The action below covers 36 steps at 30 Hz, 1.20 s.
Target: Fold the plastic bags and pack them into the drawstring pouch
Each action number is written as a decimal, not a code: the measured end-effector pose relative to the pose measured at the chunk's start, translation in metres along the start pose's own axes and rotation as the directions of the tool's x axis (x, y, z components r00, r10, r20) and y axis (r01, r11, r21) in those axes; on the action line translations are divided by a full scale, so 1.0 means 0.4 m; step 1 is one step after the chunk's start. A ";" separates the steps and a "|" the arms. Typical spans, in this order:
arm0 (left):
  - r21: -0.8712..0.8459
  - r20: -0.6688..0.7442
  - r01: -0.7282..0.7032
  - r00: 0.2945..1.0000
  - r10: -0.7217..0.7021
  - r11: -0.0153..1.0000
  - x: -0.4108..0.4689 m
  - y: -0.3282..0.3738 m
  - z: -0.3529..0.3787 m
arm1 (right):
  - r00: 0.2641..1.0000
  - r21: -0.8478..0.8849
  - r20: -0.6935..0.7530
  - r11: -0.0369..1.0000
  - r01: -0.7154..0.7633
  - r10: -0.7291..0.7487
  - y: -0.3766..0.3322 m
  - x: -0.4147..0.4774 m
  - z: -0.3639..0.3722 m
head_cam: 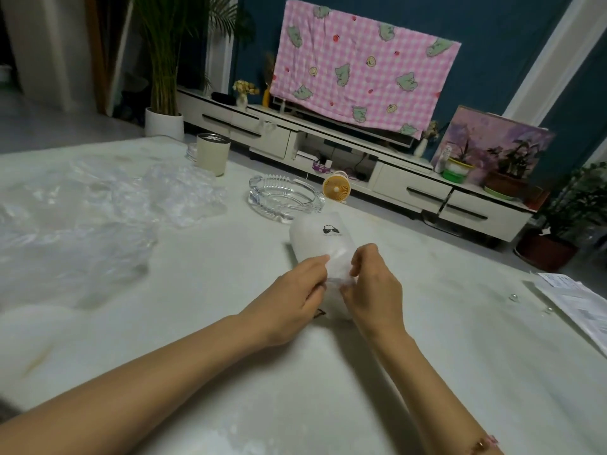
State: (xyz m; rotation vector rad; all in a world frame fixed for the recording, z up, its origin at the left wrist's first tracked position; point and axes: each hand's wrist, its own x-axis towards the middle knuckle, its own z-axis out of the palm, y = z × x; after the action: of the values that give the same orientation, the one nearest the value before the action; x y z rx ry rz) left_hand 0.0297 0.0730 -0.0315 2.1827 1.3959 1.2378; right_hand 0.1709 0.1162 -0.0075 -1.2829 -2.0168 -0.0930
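**White pouch (323, 238) pinched at its mouth**

On the pale table (230, 372), the left hand (302, 290) and the right hand (371, 290) both curl their fingers and pinch the near end of the soft, rounded pouch, whose black logo faces up. I judge it best to hold the mouth wide and push the slippery film in flat. Far left, crinkled clear plastic bags (82, 208) lie loose, not yet folded. Beyond the pouch stands a ribbed glass ashtray (282, 198).

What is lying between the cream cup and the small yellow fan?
A clear glass ashtray lies between the cup and the fan, in the head view.
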 end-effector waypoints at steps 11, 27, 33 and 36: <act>0.442 0.074 0.087 0.988 -0.133 0.893 -0.036 -0.041 -0.083 | 0.919 -0.362 0.273 0.915 -0.176 0.285 -0.111 0.083 0.088; 0.861 -0.168 0.253 0.960 -0.222 0.441 -0.314 -0.150 -0.415 | 0.892 0.325 0.452 0.931 -0.167 0.002 -0.385 -0.058 0.059; 0.710 -0.281 0.001 0.918 0.281 0.705 -0.319 -0.012 -0.359 | 0.579 0.480 0.809 0.452 -0.752 0.105 -0.401 -0.099 -0.051; 0.614 -0.063 -0.228 0.940 0.335 0.755 -0.347 0.057 -0.270 | 0.500 0.451 0.859 0.302 -0.840 0.108 -0.358 -0.139 -0.087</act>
State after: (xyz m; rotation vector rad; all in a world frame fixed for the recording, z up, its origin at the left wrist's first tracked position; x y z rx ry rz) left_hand -0.0637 -0.0775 -0.0240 2.8667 1.7677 1.2129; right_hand 0.0865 -0.0120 0.0281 -1.2455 -1.5183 1.8378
